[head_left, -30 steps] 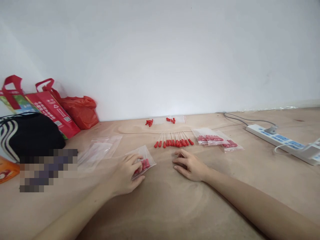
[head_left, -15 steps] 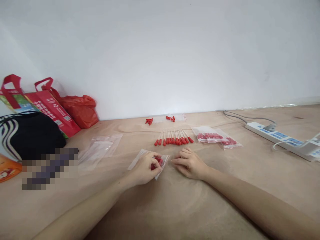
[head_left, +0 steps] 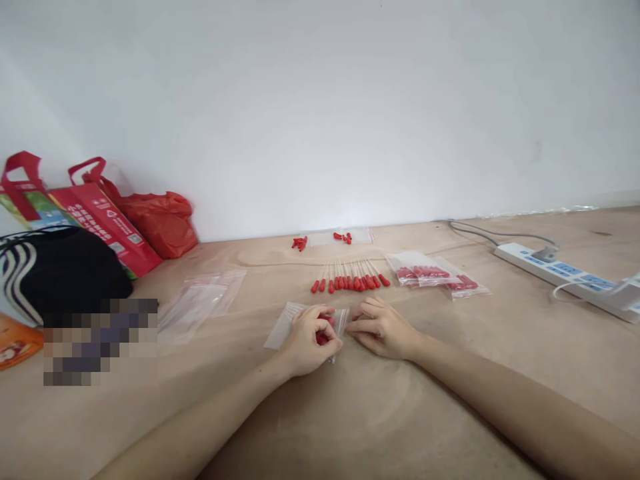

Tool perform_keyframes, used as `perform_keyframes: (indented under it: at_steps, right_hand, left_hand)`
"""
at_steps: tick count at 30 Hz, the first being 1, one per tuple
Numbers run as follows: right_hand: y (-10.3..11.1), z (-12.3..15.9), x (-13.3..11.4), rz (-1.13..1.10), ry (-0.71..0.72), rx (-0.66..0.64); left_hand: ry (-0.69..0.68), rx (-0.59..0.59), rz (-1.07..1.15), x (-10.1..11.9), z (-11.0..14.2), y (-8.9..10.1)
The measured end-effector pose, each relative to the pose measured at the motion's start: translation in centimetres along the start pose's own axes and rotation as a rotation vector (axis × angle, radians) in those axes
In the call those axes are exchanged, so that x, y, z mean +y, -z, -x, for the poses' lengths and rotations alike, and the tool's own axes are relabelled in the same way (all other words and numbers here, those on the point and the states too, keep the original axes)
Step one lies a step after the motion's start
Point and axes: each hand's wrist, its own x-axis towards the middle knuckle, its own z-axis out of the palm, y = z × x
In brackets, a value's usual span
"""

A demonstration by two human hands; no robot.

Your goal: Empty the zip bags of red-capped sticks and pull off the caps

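Big tan surface (head_left: 390, 427), two hands on it. Left hand (head_left: 309, 343) is gripping a clear zip bag (head_left: 279, 331) near the middle; right hand (head_left: 384, 331) sits half-curled just beside the zip edge, can't tell if it's pinching anything. Looks partway done imo: filled bags (head_left: 423, 273) over right, flat empty-looking bags (head_left: 203, 303) left, red-ended sticks (head_left: 356, 284) loose in a row. Gripped one's see-through, red bulbs (head_left: 321, 338) bunched under that hand.
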Motion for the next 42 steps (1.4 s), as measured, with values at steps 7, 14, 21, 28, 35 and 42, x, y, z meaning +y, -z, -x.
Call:
perform_keyframes:
  at_steps: [7,14,21,28,35,42]
  right_hand:
    - [-0.1,-0.2,-0.1,0.001,-0.003,0.01]
    - [-0.4,-1.0,0.0,0.029,0.003,0.045]
    - [-0.6,-1.4,-0.4,-0.084,-0.014,0.006]
    - [-0.5,-1.5,-0.6,0.091,0.093,0.118]
    - [-0.4,-1.5,-0.8,0.243,0.257,0.225]
    - [-0.7,-1.6,-0.8,0.2,0.227,0.25]
  left_hand:
    - [-0.002,0.008,-0.038,0.4,-0.1,-0.3]
    - [-0.018,0.013,-0.012,0.3,0.1,-0.3]
    - [-0.026,0.028,0.047,0.2,0.2,-0.3]
    - [0.003,0.061,0.026,0.2,0.2,-0.4]
    - [-0.067,0.088,-0.123,0.3,0.2,-0.5]
    - [-0.193,0.061,-0.187,-0.1,0.2,-0.4]
